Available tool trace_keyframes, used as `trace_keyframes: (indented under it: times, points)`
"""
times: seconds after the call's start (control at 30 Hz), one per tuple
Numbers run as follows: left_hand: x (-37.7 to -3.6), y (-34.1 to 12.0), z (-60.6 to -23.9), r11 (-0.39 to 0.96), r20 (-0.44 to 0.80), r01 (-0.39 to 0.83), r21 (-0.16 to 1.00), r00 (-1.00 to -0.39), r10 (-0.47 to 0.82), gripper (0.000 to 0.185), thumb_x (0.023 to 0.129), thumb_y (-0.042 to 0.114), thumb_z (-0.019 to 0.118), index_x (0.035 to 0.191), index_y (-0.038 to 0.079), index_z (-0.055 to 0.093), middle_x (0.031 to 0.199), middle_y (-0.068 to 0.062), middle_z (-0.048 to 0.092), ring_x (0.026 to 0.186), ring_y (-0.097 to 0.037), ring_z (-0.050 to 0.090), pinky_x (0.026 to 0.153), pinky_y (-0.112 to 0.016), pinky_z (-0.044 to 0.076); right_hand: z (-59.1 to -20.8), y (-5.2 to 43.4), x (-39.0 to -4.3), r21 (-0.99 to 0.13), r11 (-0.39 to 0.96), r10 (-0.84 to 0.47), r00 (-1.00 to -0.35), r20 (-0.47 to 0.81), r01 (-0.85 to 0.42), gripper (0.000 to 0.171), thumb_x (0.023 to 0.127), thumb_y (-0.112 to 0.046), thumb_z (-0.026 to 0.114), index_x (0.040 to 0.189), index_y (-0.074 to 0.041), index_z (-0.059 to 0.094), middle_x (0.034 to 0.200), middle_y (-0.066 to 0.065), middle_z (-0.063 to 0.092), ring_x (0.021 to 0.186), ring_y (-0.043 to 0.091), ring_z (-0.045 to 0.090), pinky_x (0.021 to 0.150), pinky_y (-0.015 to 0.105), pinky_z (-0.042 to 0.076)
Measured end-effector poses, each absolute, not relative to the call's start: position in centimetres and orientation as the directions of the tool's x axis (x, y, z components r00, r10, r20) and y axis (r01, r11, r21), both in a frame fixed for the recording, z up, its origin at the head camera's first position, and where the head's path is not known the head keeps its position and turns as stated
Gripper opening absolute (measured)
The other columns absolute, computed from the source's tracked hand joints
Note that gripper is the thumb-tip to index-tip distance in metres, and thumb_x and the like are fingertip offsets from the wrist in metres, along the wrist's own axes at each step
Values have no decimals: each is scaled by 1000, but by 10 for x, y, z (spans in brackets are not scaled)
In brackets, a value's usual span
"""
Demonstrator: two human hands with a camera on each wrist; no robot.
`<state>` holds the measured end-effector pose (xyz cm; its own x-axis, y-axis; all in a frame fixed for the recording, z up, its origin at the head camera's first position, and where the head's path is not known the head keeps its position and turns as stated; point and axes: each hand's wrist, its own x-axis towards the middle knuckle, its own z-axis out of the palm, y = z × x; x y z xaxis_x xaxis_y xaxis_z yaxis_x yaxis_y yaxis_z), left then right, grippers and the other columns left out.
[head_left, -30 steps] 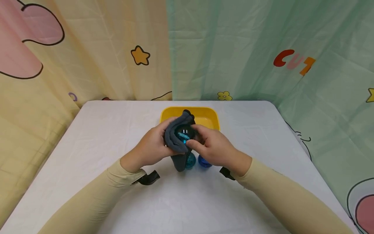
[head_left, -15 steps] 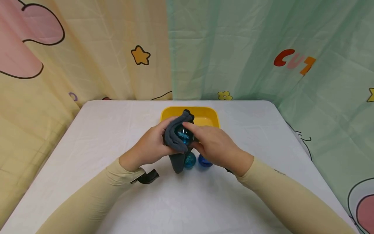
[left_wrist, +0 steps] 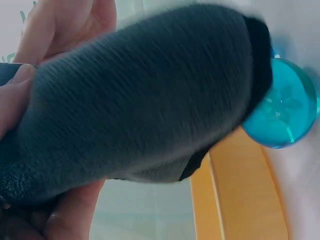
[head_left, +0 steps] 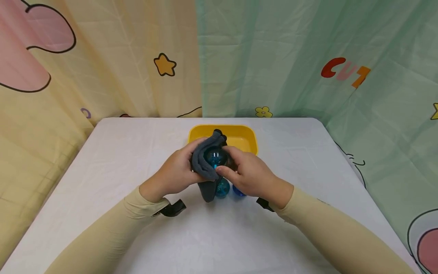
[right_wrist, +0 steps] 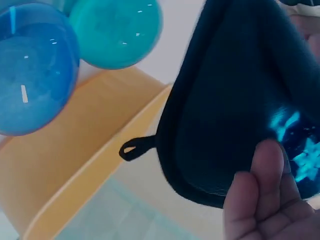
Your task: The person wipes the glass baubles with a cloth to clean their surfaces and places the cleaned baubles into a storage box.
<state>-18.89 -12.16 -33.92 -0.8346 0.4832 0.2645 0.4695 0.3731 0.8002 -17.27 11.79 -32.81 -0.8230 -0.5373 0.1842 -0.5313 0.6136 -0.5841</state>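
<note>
Above the table's middle, my left hand grips a dark grey cloth wrapped round a clear blue ball. My right hand pinches that ball from the right, thumb at its near side. Only the ball's top shows out of the cloth. In the left wrist view the cloth fills the frame. In the right wrist view the cloth hangs dark, the held ball glints behind a fingertip.
A teal ball and a blue ball lie on the white table just under my hands. A yellow tray stands right behind them. Patterned curtains close off the back and both sides.
My right fingers shifted on the held ball: the index lay across its top half a second ago, now the thumb is back at its near side. The left hand and cloth stayed put.
</note>
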Motion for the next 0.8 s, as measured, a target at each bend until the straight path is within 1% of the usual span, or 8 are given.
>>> trace_keyframes:
  times: [0.13,0.23,0.37,0.43,0.53,0.67,0.73,0.8]
  points:
    - [-189,-124,-339,361,278,459,812,-848,452,88,81,12,92,156,15,47,148,-5,62,136,-26,60,116,-55,47,-323,117,-172,-521,613,-591,-782,196,-594,80,103,-27,71,164,-7,23,120,6,75,98,16,73,89,34,63]
    - [-188,-125,-338,348,274,443,826,-856,438,88,80,13,93,155,16,48,148,-4,63,135,-26,60,115,-55,48,-320,116,-171,-408,659,-609,-767,203,-632,77,102,-24,72,164,-11,28,131,9,72,108,22,74,96,40,62]
    - [-188,-124,-337,329,258,425,843,-857,446,87,81,14,93,155,16,48,149,-5,62,135,-26,60,113,-55,50,-318,118,-171,-242,707,-619,-747,244,-665,69,100,-26,73,159,-12,41,113,6,76,95,22,72,89,38,63]
    - [-187,-123,-337,320,252,421,849,-854,456,86,81,14,93,155,16,48,149,-4,62,135,-24,60,112,-54,52,-317,118,-171,-226,708,-620,-742,255,-669,69,100,-29,74,157,-8,43,102,5,76,87,19,70,84,36,63]
    - [-187,-122,-338,316,249,424,849,-848,468,85,82,14,92,155,19,48,147,-1,63,134,-22,61,110,-51,54,-317,119,-173,-358,701,-593,-783,188,-617,69,101,-32,72,156,-5,42,101,3,77,85,15,70,81,33,62]
    - [-187,-119,-339,329,249,434,839,-843,477,85,82,14,92,154,20,48,145,-1,65,132,-21,62,111,-50,54,-321,122,-176,-628,622,-538,-838,90,-467,50,107,-31,64,147,-5,50,100,0,78,83,11,68,78,30,60]
    - [-187,-119,-340,337,257,445,830,-841,476,85,82,14,92,154,19,48,144,-2,65,132,-22,62,112,-51,52,-324,123,-177,-687,576,-535,-840,93,-443,44,108,-30,62,144,-5,54,97,0,78,81,12,65,77,30,59]
    - [-187,-119,-340,341,272,460,820,-837,475,84,82,14,92,154,19,49,144,-3,65,132,-23,62,114,-53,50,-324,122,-176,-677,568,-543,-831,119,-468,49,108,-30,62,148,-5,51,104,0,77,85,13,67,79,31,61]
